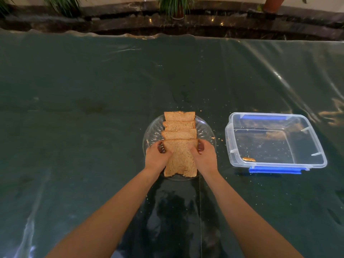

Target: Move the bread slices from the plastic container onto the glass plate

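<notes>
Container (pixel 275 142) beside plate (pixel 206 131), crumbs (pixel 249 159) inside

Two bare forearms, reaching up from the 7 and 5 o'clock corners, converging toward centre. Left hand (pixel 157 155) palm down, fingers curled, thumb tucked inward at 3 o'clock, pinching. Right hand (pixel 203 153) mirrored just beside it, thumb pointing to 9 o'clock, knuckles raised. Wrists straight, hands near each other but not touching.

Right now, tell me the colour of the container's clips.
Blue clips, clearest in the head view.
</notes>
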Available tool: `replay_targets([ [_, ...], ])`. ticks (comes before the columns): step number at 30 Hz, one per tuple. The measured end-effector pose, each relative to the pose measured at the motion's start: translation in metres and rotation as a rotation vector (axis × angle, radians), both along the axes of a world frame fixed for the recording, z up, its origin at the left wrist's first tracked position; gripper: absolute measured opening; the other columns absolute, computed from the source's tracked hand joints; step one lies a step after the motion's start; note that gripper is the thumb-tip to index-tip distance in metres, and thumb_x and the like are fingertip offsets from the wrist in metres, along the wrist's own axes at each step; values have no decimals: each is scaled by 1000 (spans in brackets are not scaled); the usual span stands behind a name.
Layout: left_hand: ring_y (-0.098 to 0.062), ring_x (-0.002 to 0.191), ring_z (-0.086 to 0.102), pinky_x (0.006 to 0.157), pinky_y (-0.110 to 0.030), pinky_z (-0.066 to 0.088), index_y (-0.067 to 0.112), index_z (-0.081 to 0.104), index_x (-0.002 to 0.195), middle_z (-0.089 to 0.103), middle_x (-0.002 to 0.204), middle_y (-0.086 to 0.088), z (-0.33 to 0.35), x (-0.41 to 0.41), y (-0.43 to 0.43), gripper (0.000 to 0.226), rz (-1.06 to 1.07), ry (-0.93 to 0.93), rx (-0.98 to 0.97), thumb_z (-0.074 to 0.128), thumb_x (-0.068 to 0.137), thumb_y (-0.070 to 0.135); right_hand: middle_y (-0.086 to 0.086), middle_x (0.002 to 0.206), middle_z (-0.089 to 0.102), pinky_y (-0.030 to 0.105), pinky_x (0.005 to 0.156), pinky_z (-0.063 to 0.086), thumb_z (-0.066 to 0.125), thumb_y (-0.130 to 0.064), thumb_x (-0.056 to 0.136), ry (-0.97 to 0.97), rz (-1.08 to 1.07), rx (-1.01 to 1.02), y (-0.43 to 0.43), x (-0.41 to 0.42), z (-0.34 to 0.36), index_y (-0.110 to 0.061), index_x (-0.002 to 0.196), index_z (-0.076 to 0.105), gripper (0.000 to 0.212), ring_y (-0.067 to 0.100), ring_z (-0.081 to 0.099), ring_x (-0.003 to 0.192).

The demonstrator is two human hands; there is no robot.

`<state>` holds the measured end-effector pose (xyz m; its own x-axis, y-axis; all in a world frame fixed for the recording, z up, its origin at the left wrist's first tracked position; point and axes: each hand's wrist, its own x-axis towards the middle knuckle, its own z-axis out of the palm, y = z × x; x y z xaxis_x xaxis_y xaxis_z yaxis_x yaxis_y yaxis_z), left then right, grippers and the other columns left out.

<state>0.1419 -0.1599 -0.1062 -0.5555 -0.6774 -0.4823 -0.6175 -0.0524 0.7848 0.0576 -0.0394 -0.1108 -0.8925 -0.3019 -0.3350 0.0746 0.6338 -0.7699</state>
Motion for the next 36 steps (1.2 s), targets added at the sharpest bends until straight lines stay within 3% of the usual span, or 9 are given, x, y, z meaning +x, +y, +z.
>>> replay_targets([
  [2, -15, 96, 64, 81, -30, 55, 13, 58, 126, 65, 109, 0, -1, 6, 3, 46, 3, -22, -28, 67, 81, 17, 9, 108, 59, 35, 91, 46, 61, -26, 86, 65, -15, 68, 5, 9, 1, -2, 113, 57, 37, 24, 54, 105],
  [4, 0, 76, 60, 61, -14, 46, 12, 57, 127, 63, 92, 9, -1, 9, 7, 46, -5, -16, -45, 65, 81, 12, 11, 115, 56, 35, 94, 43, 62, -27, 86, 123, -17, 134, 9, 18, 2, -3, 115, 54, 38, 25, 50, 110],
  [6, 1, 72, 56, 55, -9, 39, 11, 55, 128, 63, 91, 8, 1, 10, 10, 46, -3, -34, -54, 62, 83, 9, 12, 116, 54, 29, 83, 42, 62, -23, 87, 130, -2, 147, 10, 23, 2, -4, 111, 52, 32, 20, 49, 101],
  [9, -9, 86, 57, 66, -20, 45, 12, 48, 135, 61, 98, 4, 2, 10, 12, 50, 7, -63, -15, 59, 86, 10, 13, 112, 52, 23, 71, 36, 60, -15, 86, 92, 29, 138, 11, 22, 2, -3, 101, 51, 21, 12, 42, 81],
  [17, -26, 99, 66, 87, -45, 56, 14, 49, 135, 63, 97, -2, 3, 15, 14, 46, 2, -53, 35, 56, 89, 10, 11, 109, 54, 11, 59, 33, 60, -9, 85, 103, 31, 65, 14, 20, -2, -6, 102, 55, 19, 4, 41, 69],
  [21, -27, 99, 66, 88, -48, 55, 15, 51, 134, 63, 91, 0, 3, 16, 14, 44, -31, -64, 15, 56, 90, 12, 11, 109, 54, 21, 70, 39, 59, -8, 85, 96, 25, 63, 14, 23, -5, -6, 103, 55, 19, 9, 45, 77],
  [25, -28, 94, 66, 86, -49, 56, 17, 50, 134, 57, 80, 7, 5, 14, 13, 44, -55, -78, -12, 54, 91, 12, 10, 109, 54, 23, 72, 40, 59, -8, 86, 112, 29, 69, 14, 22, -7, -7, 103, 56, 17, 10, 46, 79],
  [31, -30, 98, 65, 86, -46, 56, 15, 53, 129, 62, 95, -2, 9, 12, 14, 41, -85, -91, -70, 54, 88, 12, 12, 114, 54, 24, 74, 40, 56, -7, 88, 143, 59, 89, 14, 21, -6, -5, 106, 55, 18, 12, 46, 83],
  [36, -25, 108, 63, 76, -26, 47, 15, 56, 125, 69, 112, -5, 16, 16, 10, 40, -146, -123, -106, 57, 85, 13, 14, 119, 53, 29, 81, 43, 57, -14, 87, 114, 117, 138, 16, 18, 3, -4, 109, 54, 24, 18, 50, 90],
])
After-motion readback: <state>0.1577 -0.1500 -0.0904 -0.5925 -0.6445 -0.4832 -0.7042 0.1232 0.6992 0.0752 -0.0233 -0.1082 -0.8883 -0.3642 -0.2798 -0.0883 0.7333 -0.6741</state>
